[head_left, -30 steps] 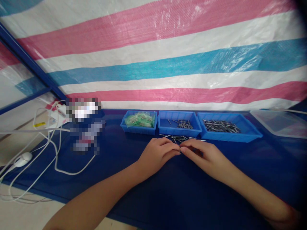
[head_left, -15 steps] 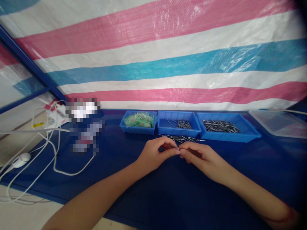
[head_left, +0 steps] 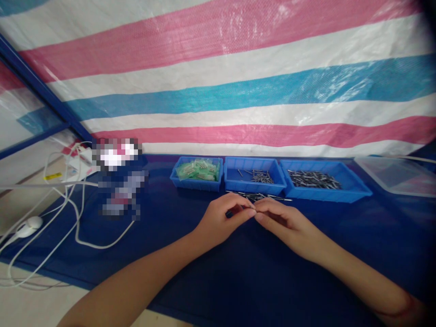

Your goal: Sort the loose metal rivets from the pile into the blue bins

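Note:
My left hand (head_left: 227,216) and my right hand (head_left: 282,221) meet fingertip to fingertip above the blue table (head_left: 238,272). Both are closed in a pinch, and whatever sits between the fingertips is too small and hidden to name. Just behind them lies a loose pile of thin dark and silver metal rods (head_left: 269,197). Beyond the pile, the middle blue bin (head_left: 254,186) holds short metal pins (head_left: 261,176). The right blue bin (head_left: 354,187) contains many metal rods (head_left: 312,179). Green plastic packets with small pieces (head_left: 199,170) fill the left blue bin (head_left: 195,184).
White cables (head_left: 79,227) and a white plug (head_left: 29,226) lie at the left, by a power strip (head_left: 80,165). Two blurred-out items (head_left: 124,193) rest nearby. A clear plastic lid or tray (head_left: 398,177) is at the far right. A striped sheet (head_left: 238,97) hangs behind.
The pinched fingertips of both hands have shifted very slightly and stay together. The bins and the rod pile look the same.

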Tool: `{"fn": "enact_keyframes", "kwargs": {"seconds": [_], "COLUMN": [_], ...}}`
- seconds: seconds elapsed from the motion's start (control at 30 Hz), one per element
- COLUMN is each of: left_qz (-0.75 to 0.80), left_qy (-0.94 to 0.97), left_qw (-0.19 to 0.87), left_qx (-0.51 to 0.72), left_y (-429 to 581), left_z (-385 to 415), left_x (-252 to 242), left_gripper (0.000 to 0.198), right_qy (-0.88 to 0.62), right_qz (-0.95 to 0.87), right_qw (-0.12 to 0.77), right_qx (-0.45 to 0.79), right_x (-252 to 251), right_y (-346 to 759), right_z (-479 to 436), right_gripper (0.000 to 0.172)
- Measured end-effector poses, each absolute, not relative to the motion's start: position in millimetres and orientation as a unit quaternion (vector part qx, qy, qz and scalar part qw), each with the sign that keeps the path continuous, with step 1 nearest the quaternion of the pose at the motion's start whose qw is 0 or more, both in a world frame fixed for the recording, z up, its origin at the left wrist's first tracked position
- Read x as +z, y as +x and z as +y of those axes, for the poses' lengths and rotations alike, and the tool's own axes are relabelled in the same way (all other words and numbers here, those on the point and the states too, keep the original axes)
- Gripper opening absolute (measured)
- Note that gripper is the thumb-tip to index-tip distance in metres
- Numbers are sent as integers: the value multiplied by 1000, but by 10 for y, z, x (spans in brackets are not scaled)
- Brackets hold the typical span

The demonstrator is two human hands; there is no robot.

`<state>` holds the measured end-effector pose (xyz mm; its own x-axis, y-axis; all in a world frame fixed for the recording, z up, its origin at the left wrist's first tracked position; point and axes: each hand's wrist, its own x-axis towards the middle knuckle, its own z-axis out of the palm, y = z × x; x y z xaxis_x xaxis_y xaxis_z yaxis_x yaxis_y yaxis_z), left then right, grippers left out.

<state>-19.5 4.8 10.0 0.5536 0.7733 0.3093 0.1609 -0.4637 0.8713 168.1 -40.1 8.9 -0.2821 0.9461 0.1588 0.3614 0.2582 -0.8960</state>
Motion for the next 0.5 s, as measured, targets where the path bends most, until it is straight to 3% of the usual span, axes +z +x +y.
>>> {"fn": "enact_keyframes", "kwargs": {"seconds": [0.5], "left_qz": [269], "left_qy": [826], "left_qw": [343], "left_qx": [357], "left_y": [-200], "left_z": [73], "left_x": [65], "left_gripper": [11], "right_qy": [-483], "right_qz": [-644], "right_qw": [447], "right_qx": [389], "right_x": [31], "right_y": [1692], "right_z": [-406], "right_gripper": [19]}}
